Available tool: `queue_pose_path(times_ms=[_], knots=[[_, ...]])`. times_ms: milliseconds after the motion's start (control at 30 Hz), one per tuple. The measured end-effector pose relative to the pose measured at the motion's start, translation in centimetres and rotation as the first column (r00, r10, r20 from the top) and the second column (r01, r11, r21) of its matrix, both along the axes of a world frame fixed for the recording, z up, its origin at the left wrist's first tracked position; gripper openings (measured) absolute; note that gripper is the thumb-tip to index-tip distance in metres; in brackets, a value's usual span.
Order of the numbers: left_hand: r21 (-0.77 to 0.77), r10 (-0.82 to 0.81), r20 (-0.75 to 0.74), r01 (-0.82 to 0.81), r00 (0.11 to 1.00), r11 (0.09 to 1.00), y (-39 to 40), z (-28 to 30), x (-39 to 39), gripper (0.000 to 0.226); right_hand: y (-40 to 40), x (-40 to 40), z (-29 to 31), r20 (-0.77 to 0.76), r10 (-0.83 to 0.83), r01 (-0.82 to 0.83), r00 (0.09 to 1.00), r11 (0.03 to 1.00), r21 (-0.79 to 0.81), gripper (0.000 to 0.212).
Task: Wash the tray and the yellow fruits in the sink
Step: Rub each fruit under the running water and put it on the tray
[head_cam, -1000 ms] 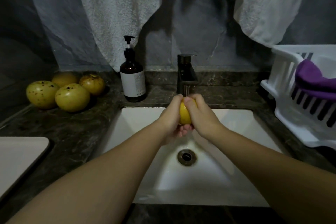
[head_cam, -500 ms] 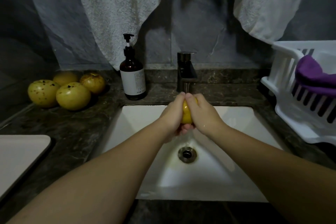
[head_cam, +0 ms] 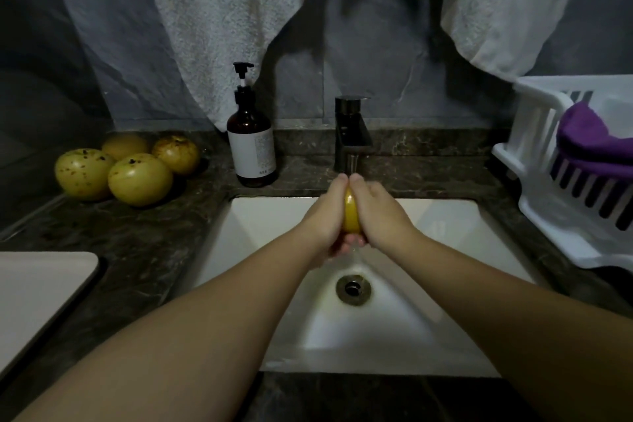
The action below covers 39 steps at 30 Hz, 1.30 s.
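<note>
A yellow fruit (head_cam: 352,214) is clasped between the left hand (head_cam: 325,216) and right hand (head_cam: 380,212), both curled around it over the white sink (head_cam: 428,284), just under the faucet (head_cam: 351,134). Four more yellow fruits (head_cam: 140,178) sit on the counter well left of the hands, beyond a soap bottle (head_cam: 251,140). The tray (head_cam: 37,291) lies at the near left and a white rack (head_cam: 565,188) stands to the right.

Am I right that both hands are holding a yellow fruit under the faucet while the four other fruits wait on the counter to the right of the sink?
Not quite: the head view shows the four other fruits on the counter to the left of the sink, not the right. The rest holds: the left hand and right hand hold a yellow fruit under the faucet.
</note>
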<state>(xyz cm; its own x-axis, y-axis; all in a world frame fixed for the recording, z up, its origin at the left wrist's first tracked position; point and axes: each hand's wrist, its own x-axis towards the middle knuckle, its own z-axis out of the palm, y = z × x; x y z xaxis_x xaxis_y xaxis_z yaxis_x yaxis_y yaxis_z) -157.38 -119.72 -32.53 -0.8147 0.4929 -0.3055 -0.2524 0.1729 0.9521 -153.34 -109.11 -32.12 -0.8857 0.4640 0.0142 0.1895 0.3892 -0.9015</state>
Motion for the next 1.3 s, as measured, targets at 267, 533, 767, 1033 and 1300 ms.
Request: queue_pose_path(times_ms=[267, 533, 767, 1033, 1300], knots=[[-0.015, -0.027, 0.019, 0.028, 0.999, 1.0, -0.15, -0.14, -0.28, 0.073, 0.26, 0.02, -0.19, 0.003, 0.019, -0.019, 1.0, 0.999, 0.026, 0.052], [-0.016, -0.016, 0.012, 0.017, 1.0, 1.0, -0.2, -0.27, -0.58, 0.072, 0.19, 0.26, -0.39, -0.038, 0.066, -0.063, 0.997, 0.995, 0.083, 0.049], [-0.027, 0.01, -0.055, -0.011, 0.998, 1.0, 0.08, -0.26, -0.46, 0.076, 0.07, 0.19, -0.32, -0.04, 0.019, -0.018, 0.999, 1.0, 0.018, 0.05], [-0.086, -0.003, -0.052, -0.001, 0.999, 0.996, -0.23, -0.24, -0.45, 0.076, 0.08, 0.25, -0.44, 0.035, 0.007, -0.011, 0.999, 0.994, 0.106, 0.065], [-0.059, 0.049, -0.178, -0.061, 0.983, 0.996, 0.08, -0.26, -0.57, 0.073, 0.12, 0.08, -0.07, 0.028, -0.003, 0.004, 1.0, 0.999, -0.05, 0.06]])
